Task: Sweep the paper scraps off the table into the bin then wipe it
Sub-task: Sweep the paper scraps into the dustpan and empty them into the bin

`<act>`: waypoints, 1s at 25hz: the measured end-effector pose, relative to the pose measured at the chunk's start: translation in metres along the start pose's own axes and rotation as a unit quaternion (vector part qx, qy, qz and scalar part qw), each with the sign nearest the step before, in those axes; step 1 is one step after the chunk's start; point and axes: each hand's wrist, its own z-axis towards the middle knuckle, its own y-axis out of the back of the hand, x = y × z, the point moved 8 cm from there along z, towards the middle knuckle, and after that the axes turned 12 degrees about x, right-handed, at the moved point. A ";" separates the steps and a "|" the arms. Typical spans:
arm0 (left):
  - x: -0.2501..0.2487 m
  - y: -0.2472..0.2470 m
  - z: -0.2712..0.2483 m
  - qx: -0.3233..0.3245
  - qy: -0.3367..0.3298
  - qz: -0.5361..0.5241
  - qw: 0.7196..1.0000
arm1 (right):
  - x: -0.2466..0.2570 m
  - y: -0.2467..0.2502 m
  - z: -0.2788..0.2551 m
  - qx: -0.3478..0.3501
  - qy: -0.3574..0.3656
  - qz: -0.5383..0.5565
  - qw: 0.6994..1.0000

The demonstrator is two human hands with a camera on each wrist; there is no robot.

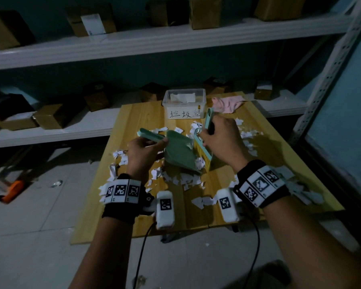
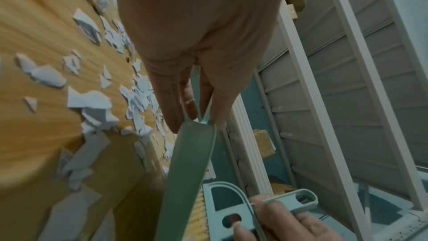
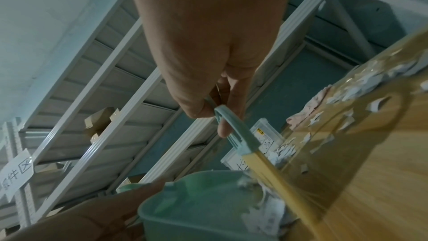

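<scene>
I see the counter [image 1: 138,113] filling mid-frame, paper scraps [image 1: 188,181] strewn across it, the bin [image 1: 183,103] at upper centre. My left hand [image 1: 143,150] grips the dustpan [image 1: 180,153] handle; its mouth opens lower right, toward the brush [image 1: 202,142]. My right hand [image 1: 221,140] is closed round the brush handle (bristles touching the pan's lip).

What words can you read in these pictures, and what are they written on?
"垃圾" then a third character I cannot make out: handwritten on the white label of the clear plastic bin.
"件区", with more cut off: on a paper sign on the shelf frame, right wrist view.
Small yellow sticker on the bin: too small to read.
Wristbands carry square code patterns, no words.
</scene>
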 end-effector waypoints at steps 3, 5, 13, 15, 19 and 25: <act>0.000 -0.001 0.000 -0.003 0.007 -0.003 1.000 | 0.000 0.001 0.002 -0.009 -0.004 0.018 1.000; -0.002 0.002 -0.001 -0.019 -0.002 -0.003 1.000 | 0.002 0.004 0.002 -0.012 0.004 0.034 0.999; 0.000 0.035 -0.002 -0.071 0.066 0.029 0.995 | -0.015 0.038 -0.001 -0.106 -0.021 0.096 0.989; 0.007 0.041 -0.001 -0.068 0.104 0.052 0.991 | -0.020 0.045 -0.001 -0.119 -0.034 0.074 0.990; 0.012 0.054 -0.001 -0.081 0.137 0.125 0.979 | -0.035 0.055 0.000 -0.130 -0.063 0.025 0.989; 0.006 0.048 -0.009 -0.067 0.149 0.085 0.983 | -0.038 0.063 -0.003 -0.127 -0.073 0.034 0.989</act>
